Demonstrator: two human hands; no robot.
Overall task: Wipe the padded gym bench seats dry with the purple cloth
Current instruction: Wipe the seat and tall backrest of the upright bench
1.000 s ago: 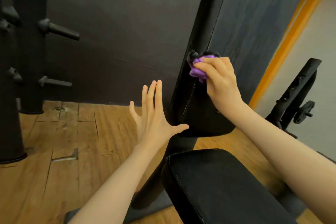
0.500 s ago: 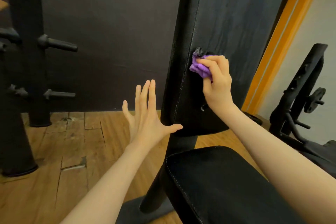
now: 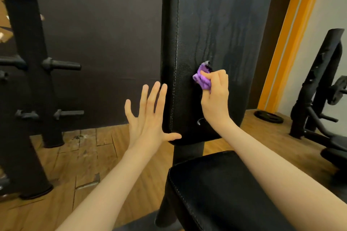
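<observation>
The right hand (image 3: 216, 97) has its grip clenched around the bunched purple cloth (image 3: 203, 78), pressing it against the upright back pad (image 3: 216, 24), whose surface shows wet streaks above the cloth. The left hand (image 3: 150, 118) is released, fingers spread, its thumb just at the pad's lower left edge. The seat pad (image 3: 216, 193) lies near, below both arms. A weight rack (image 3: 32, 73) stands at left.

Left hand (image 3: 148, 118): I see it bare, no ring or watch.
Right hand (image 3: 216, 97): bare.
Forearms: unsleeved.
</observation>
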